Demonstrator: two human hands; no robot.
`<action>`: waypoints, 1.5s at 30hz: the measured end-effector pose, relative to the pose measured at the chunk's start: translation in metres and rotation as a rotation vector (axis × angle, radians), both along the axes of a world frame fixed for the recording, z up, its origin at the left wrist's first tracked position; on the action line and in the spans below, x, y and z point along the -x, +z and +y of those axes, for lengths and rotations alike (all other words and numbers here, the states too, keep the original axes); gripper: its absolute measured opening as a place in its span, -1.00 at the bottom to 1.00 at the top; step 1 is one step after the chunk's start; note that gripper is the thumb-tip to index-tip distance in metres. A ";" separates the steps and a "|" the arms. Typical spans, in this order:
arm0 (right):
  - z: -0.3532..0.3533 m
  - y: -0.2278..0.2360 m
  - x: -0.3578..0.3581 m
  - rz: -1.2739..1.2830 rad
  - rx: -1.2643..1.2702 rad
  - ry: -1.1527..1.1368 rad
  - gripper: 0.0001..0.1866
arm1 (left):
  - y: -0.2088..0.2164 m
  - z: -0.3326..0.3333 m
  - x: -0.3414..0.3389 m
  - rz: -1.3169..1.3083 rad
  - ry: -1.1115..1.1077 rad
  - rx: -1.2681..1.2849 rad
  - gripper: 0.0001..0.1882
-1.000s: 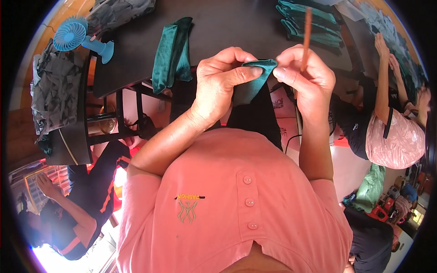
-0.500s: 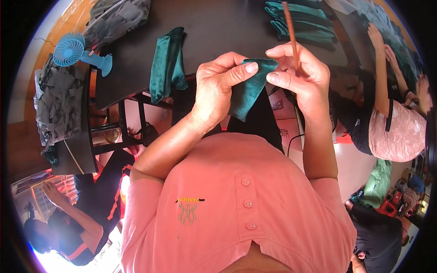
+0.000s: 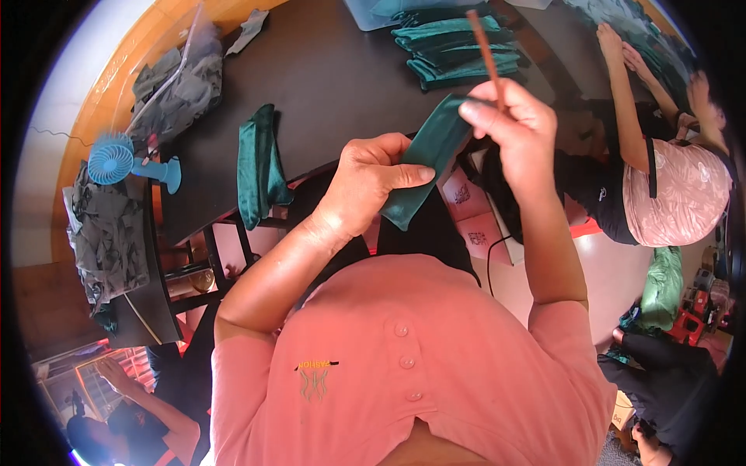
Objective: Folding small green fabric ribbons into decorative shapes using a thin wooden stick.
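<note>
A narrow, dark green velvet fabric piece is stretched slantwise in front of my chest, over my lap. My left hand grips its left edge, thumb on top and fingers underneath. At the upper end, my right hand pinches the corner between thumb and fingers. The same hand holds a thin brown stick that points up and away. Another green velvet piece lies folded at the table's near edge, left of my left hand. Beyond my right hand is a stack of green velvet pieces.
A dark table spans the front. At left are a small blue fan, grey fabric scraps and a bag of grey cloth. A co-worker's arms reach in at right; another person is at lower left.
My right hand has drawn the corner of the fabric up, and the piece now lies longer and flatter between my hands. My left hand has moved lower along it. The whole view has shifted.
</note>
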State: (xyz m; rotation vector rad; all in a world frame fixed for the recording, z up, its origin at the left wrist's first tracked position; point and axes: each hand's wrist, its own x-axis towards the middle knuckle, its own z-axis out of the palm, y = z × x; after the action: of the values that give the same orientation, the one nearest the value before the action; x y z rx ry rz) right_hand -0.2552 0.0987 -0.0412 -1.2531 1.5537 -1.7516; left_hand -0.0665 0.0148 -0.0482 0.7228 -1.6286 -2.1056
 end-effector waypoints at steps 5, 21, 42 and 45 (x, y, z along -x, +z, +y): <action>-0.001 0.003 0.049 -0.097 -0.050 -0.232 -0.87 | 0.010 -0.017 0.016 -0.209 -0.079 -0.019 -0.87; -0.127 -0.041 0.185 0.782 -0.357 -0.405 -0.70 | -0.018 -0.162 0.141 -0.567 0.260 0.439 -0.78; -0.016 -0.006 0.074 -0.111 -0.083 -0.102 -0.69 | 0.122 0.018 -0.035 0.095 -0.553 0.422 -0.76; -0.001 -0.036 0.006 -0.272 -0.238 0.180 -0.77 | 0.130 0.045 -0.028 0.344 -0.832 0.172 -0.61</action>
State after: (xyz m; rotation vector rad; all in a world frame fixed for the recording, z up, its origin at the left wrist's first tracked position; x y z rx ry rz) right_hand -0.2612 0.0972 -0.0775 -0.9623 1.3981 -1.5025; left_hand -0.0382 0.0595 0.0816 -0.4512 -2.0700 -2.3533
